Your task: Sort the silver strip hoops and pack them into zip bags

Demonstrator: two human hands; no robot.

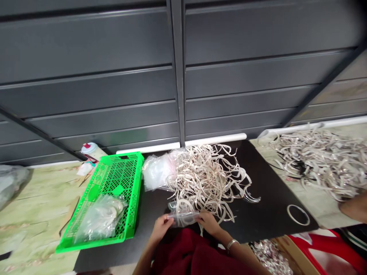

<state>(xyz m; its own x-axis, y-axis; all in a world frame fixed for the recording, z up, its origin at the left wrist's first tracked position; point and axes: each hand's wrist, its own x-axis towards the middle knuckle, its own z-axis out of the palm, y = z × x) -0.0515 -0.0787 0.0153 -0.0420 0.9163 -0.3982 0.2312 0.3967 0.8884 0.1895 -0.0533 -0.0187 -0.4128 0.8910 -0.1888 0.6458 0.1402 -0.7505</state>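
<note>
A clear plastic bag (183, 216) stretches between my two hands at the near edge of the dark table. My left hand (162, 227) pinches its left upper corner, while my right hand (209, 222) pinches the right one. A pale curved band, like a hairband, shows through or just behind the plastic; I cannot tell whether it is fully inside. Just beyond the bag lies a tangled heap of pale, thin curved bands (203, 177). Left of the heap is a stack of flat clear bags (159, 172).
At left stands a green plastic basket (130, 225) with filled clear bags (100, 217) in it. Behind it is a lidded cup (94, 151). A single pale ring (298, 215) lies at right. Another person's arm (355, 208) is near a second heap (323, 160).
</note>
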